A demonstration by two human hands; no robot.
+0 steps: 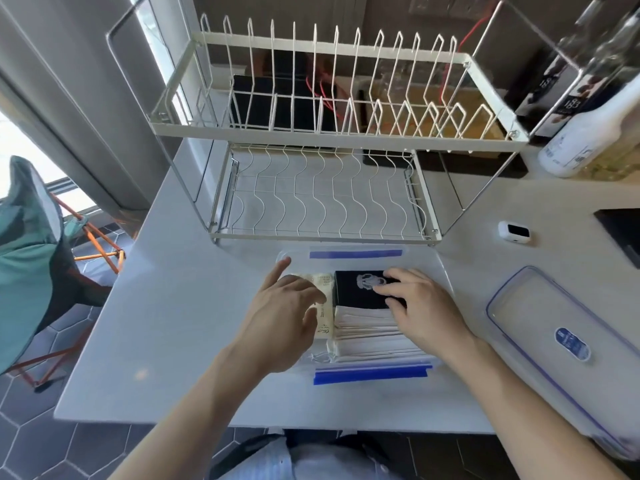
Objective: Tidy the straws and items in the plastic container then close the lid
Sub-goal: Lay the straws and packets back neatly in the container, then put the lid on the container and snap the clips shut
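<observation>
A home kitchen, by the look of it: a white two-tier wire dish rack stands at the far edge of the pale tabletop, glass bottles crowd the far right corner (labels unreadable), and dark hexagonal floor tiles show below.

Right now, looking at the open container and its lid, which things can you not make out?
- Cream packet: print too small to read; the left hand covers part of it.
- Black packet: near right corner hidden under the right hand.
- White wrapped straws: too tightly stacked to count.
- Lid: near end cut off by the frame's right edge; the label text is too small.
</observation>
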